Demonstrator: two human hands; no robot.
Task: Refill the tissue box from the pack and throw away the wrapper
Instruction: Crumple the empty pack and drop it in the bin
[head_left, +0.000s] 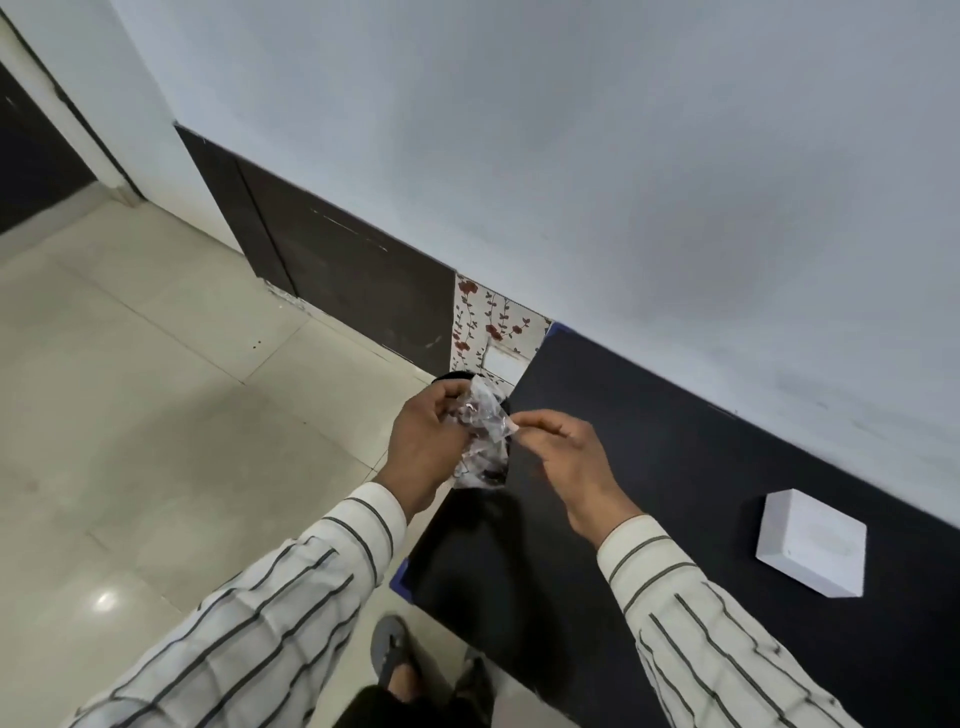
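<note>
The wrapper (480, 434) is a crumpled clear plastic, held in the air over the left edge of the black table (649, 467). Its long axis runs almost from 12 to 6 o'clock, with the upper end tilted a little to 11 o'clock and the lower end hanging loose.

The left hand (423, 447) grips the wrapper from the 9 o'clock side, its fingers curled around the upper part. The right hand (563, 452) comes from 3 o'clock and pinches the edge of the wrapper between thumb and forefinger. Both hands are closed on it and stand close together. Both forearms in striped sleeves (722, 639) rise from the bottom of the view.

Behind the wrapper, at 12 o'clock, there is a dark round rim, mostly hidden; I cannot tell what it is. The white tissue box (810, 543) lies on the table at 4 o'clock from the hands, well apart. At 12 o'clock a flowered tile (493, 322) is on the wall. The pale tiled floor (156, 389) is at 9 o'clock.
</note>
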